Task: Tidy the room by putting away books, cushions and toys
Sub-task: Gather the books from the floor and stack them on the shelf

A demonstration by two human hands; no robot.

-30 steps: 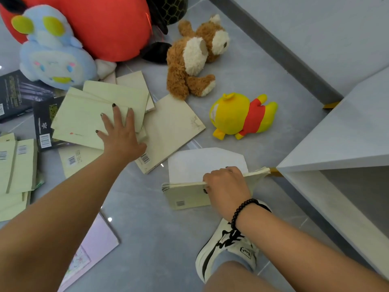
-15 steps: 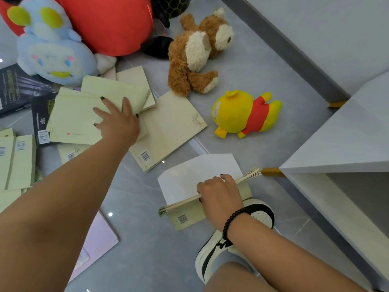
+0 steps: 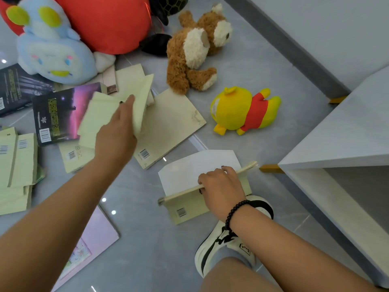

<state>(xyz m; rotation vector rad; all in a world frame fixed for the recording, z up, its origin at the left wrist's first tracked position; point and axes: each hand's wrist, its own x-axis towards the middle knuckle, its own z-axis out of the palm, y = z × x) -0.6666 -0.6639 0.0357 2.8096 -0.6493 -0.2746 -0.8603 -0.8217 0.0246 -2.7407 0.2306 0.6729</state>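
Centre-left of the head view: left hand (image 3: 116,137) pinching a thin pale-green book (image 3: 113,116), fingers over the top cover and thumb underneath from the look of it, book lifted and bending in a soft fold, so clearly floppy and light. Lower centre: right hand (image 3: 221,189) curled round the top edge of a second pale-green book (image 3: 189,209) standing on its edge on the grey floor (image 3: 147,249), one white cover or page splayed open behind it. Probably best gripped nearer the spine on both, since loose covers flop and pages fan out; glossy covers likely a bit slippery against the shiny tiles too. Just under the lifted book, a bigger cream book (image 3: 168,127) lying flat, barcode corner showing, and a dark book with a purple sky cover (image 3: 61,114) half tucked beneath the lifted one. More pale-green books stacked at the left edge (image 3: 16,163), a pink one at lower left (image 3: 92,241). Upper part of the frame full of soft toys: brown bear (image 3: 193,53), yellow plush in a red shirt (image 3: 242,110), light-blue plush (image 3: 52,51) leaning on a big red cushion (image 3: 105,22). White shelf unit (image 3: 336,144) on the right, open bay close to the right hand, nothing much blocking that route apart from the person's own shoe (image 3: 227,239) just below.
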